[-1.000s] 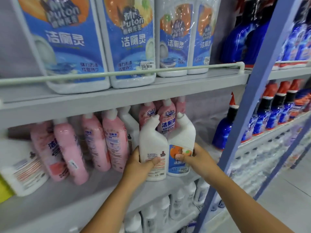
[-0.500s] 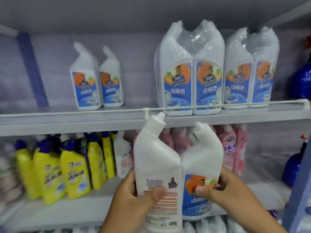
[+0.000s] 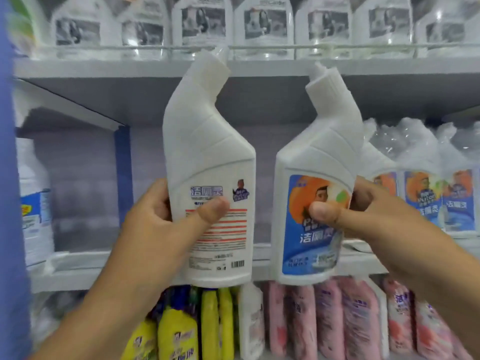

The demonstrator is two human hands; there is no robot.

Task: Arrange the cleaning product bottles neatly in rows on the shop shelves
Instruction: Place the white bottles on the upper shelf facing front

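My left hand [image 3: 166, 224] grips a white angled-neck bottle [image 3: 207, 152], its back label with red stripes and a barcode facing me. My right hand [image 3: 368, 216] grips a second white bottle [image 3: 319, 162] of the same shape, showing its blue and orange front label. Both bottles are held upright in the air, a small gap apart, in front of the middle grey shelf [image 3: 78, 276]. Their caps reach up to the edge of the shelf above [image 3: 117, 68].
Shrink-wrapped packs of the same bottles [image 3: 426, 193] stand on the middle shelf at right. A white bottle [image 3: 33, 201] stands at far left by a blue upright [image 3: 10, 178]. Yellow bottles [image 3: 179, 331] and pink bottles [image 3: 358, 320] fill the shelf below. Clear jugs [image 3: 265, 27] line the top.
Both hands have lifted the two bottles from the lower shelf up to the level of the middle shelf. The bottles, pressed together before, now have a gap between them.
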